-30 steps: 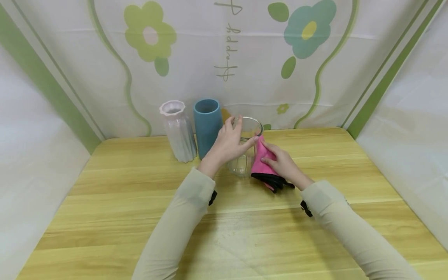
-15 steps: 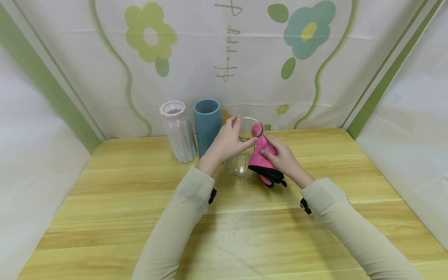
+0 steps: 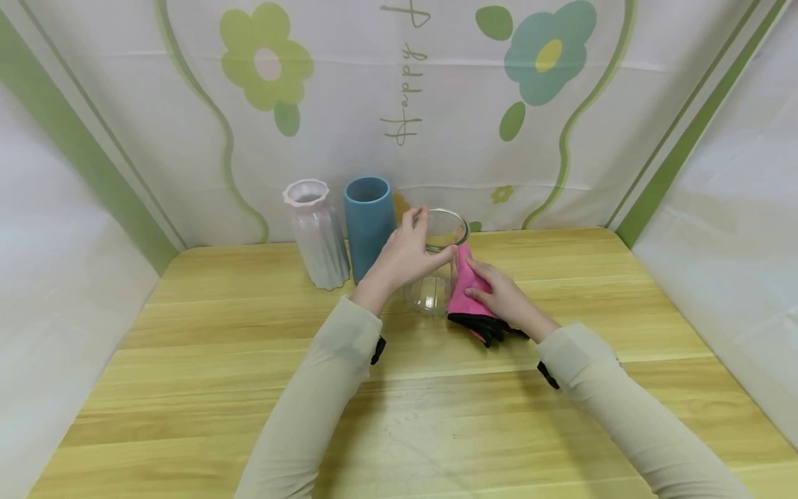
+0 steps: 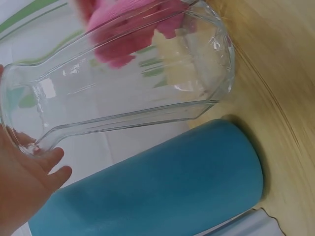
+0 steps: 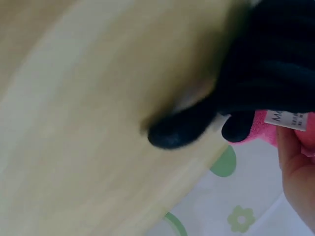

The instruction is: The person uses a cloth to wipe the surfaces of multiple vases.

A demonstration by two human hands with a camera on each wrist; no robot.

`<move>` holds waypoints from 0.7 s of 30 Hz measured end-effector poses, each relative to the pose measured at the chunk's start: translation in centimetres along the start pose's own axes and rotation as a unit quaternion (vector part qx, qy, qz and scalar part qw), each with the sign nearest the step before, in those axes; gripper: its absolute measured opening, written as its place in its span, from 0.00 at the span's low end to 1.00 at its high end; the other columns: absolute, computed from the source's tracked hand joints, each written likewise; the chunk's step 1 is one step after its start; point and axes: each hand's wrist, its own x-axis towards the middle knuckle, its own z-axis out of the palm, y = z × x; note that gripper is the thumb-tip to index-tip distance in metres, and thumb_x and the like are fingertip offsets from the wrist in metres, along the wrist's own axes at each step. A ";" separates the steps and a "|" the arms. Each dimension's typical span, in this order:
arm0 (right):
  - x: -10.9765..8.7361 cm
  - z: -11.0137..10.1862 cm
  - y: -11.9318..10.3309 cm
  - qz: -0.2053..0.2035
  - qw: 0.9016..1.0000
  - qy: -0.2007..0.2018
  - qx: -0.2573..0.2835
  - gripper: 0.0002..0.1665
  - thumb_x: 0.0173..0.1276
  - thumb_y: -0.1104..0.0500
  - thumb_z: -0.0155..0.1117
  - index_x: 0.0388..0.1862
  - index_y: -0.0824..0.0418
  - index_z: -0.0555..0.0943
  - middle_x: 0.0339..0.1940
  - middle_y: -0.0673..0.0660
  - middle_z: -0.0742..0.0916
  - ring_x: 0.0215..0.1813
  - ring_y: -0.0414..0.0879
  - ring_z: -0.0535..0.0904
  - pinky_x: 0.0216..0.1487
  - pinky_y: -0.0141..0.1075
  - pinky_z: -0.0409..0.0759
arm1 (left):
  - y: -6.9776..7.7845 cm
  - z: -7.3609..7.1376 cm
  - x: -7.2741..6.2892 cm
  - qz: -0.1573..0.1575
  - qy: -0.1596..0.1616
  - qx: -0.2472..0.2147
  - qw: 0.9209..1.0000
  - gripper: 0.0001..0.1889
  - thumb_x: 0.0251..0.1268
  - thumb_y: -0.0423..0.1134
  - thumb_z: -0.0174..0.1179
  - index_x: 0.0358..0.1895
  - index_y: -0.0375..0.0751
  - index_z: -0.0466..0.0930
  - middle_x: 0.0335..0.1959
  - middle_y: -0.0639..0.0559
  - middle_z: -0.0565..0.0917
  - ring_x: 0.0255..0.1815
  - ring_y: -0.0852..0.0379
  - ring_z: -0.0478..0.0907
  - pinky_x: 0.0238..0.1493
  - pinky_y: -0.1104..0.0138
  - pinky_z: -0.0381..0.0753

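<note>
A clear glass vase (image 3: 430,294) stands upright on the wooden table. My left hand (image 3: 405,258) holds it near the top, fingers and thumb spread around the rim, as the left wrist view also shows on the glass vase (image 4: 133,115). On the vase's right side, my right hand (image 3: 510,298) grips a pink cloth (image 3: 464,285) with black parts hanging below. The pink cloth (image 4: 123,37) shows through the glass in the left wrist view. In the right wrist view, the cloth's black part (image 5: 275,64) droops in dark folds beside a white label (image 5: 288,119). Some right fingers are hidden.
A matte blue vase (image 3: 369,232) stands just left of the glass one, close to my left wrist. Left of that is a ribbed, pale pink-white vase (image 3: 321,242). A white curtain (image 3: 449,152) with printed flowers hangs behind the table (image 3: 399,430).
Half a second ago the cloth reached up to the vase's rim; it is lower now, as it was a second ago. My left hand and the vase stay nearly still.
</note>
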 end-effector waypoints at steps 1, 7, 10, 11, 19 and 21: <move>-0.1 0.1 0.1 0.003 1.000 -0.004 0.001 0.39 0.68 0.61 0.60 0.74 0.65 0.57 0.72 0.70 0.66 0.73 0.66 0.61 0.72 0.57 0.59 | 0.0 0.0 0.0 0.000 0.000 0.000 1.000 0.50 0.62 0.67 0.48 0.77 0.40 0.38 0.78 0.44 0.43 0.72 0.40 0.61 0.69 0.50 0.67; -0.1 0.3 0.2 -0.003 1.000 0.001 0.003 0.38 0.68 0.62 0.59 0.74 0.65 0.58 0.71 0.71 0.67 0.73 0.66 0.60 0.72 0.58 0.58 | 0.0 0.2 0.1 -0.013 0.007 -0.012 1.000 0.53 0.60 0.69 0.50 0.77 0.43 0.36 0.78 0.44 0.40 0.65 0.43 0.72 0.61 0.54 0.76; -0.1 0.1 0.0 -0.002 1.000 0.009 0.006 0.37 0.68 0.62 0.60 0.74 0.65 0.59 0.71 0.70 0.67 0.72 0.66 0.61 0.72 0.57 0.59 | 0.1 0.4 0.1 -0.016 0.010 -0.004 1.000 0.53 0.60 0.70 0.49 0.77 0.42 0.35 0.78 0.42 0.40 0.51 0.48 0.80 0.52 0.59 0.81; -0.1 0.0 -0.1 -0.001 1.000 0.014 0.007 0.37 0.68 0.63 0.60 0.74 0.65 0.60 0.71 0.70 0.67 0.72 0.66 0.61 0.72 0.57 0.59 | 0.1 0.4 0.1 -0.015 0.011 0.003 1.000 0.53 0.60 0.70 0.48 0.77 0.42 0.35 0.77 0.42 0.41 0.45 0.50 0.81 0.48 0.60 0.81; 0.4 -0.9 -1.4 -0.013 0.997 0.072 0.018 0.37 0.67 0.63 0.61 0.73 0.63 0.61 0.71 0.70 0.68 0.70 0.66 0.65 0.70 0.56 0.64 | 0.3 0.2 0.0 -0.006 0.027 0.035 0.999 0.51 0.61 0.69 0.49 0.77 0.38 0.43 0.76 0.41 0.50 0.59 0.42 0.74 0.62 0.54 0.74; 0.5 -1.0 -1.8 -0.015 0.996 0.086 0.022 0.36 0.67 0.63 0.61 0.73 0.64 0.62 0.71 0.70 0.68 0.71 0.66 0.64 0.71 0.56 0.62 | 0.3 0.1 0.0 -0.010 0.026 0.028 0.999 0.50 0.61 0.68 0.51 0.77 0.39 0.44 0.76 0.42 0.51 0.64 0.39 0.69 0.65 0.51 0.71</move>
